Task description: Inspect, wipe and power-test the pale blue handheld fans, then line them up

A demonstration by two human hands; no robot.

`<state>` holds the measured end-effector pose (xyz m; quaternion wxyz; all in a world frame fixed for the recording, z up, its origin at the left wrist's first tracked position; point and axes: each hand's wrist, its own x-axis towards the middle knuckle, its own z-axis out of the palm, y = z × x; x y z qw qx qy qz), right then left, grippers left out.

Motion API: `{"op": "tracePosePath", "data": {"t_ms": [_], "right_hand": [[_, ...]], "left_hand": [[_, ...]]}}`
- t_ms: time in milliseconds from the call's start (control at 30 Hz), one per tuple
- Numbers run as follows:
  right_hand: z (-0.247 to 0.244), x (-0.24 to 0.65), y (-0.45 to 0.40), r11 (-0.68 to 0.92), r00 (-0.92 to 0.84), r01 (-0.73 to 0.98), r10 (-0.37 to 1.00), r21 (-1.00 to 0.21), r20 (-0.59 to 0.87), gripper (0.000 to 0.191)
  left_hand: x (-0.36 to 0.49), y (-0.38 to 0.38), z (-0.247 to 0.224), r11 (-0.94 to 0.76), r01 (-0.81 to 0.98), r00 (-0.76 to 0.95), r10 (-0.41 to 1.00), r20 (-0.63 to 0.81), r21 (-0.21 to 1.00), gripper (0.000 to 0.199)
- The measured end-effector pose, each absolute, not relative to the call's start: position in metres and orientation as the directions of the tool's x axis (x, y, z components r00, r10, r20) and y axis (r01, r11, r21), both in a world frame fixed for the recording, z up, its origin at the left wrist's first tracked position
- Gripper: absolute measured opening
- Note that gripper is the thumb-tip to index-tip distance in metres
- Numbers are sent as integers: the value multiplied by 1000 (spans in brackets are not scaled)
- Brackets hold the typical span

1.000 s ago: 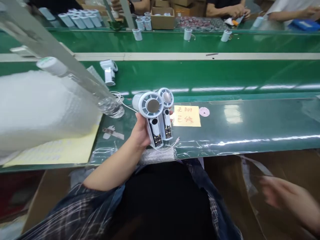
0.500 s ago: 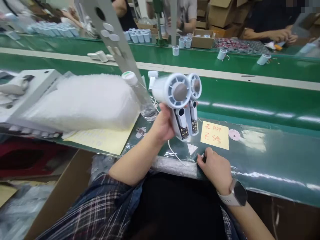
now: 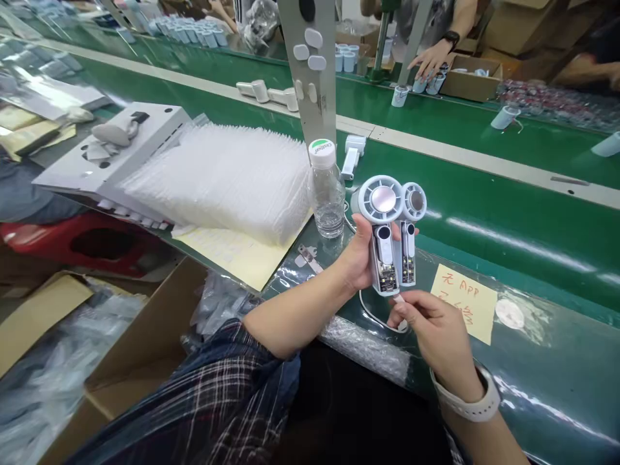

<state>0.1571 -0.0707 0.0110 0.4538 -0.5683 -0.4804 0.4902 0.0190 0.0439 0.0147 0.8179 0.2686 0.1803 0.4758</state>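
My left hand is closed around two light-blue handheld fans side by side, the nearer fan and the farther fan. Both stand upright with round grilles on top, and their open handles show circuit boards. My right hand pinches the white plug of a charging cable against the nearer fan's bottom end. Whether the plug is inside a socket I cannot tell. Below the fans, the white cable loops from behind my left hand to my right fingers.
A clear bottle stands left of the fans, beside a stack of white plastic sleeves. A yellow note lies at right. Beyond runs a green conveyor; across it, a co-worker's hand touches fan housings. A cardboard box sits lower left.
My right hand has risen from the table with the plug to the nearer fan's base. The fans stay in my left hand. The view has turned left, and a co-worker's hand has reached the housings.
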Motion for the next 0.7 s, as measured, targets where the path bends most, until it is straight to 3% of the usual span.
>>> {"op": "tracePosePath", "data": {"t_ms": [167, 433, 600, 700], "right_hand": [[6, 147, -76, -3, -36, 82, 999, -997, -6, 32], [-9, 131, -89, -91, 147, -173, 982, -981, -117, 44], [-5, 143, -85, 134, 73, 193, 986, -972, 150, 40], [-5, 147, -85, 138, 178, 242, 967, -960, 184, 39]], "left_hand": [[20, 40, 11, 399, -640, 486, 872, -56, 657, 90], [33, 32, 4, 216, -634, 319, 948, -3, 742, 92], [30, 32, 12, 328, -741, 368, 928, -53, 586, 89], [26, 35, 19, 370, -766, 400, 915, -60, 526, 87]]}}
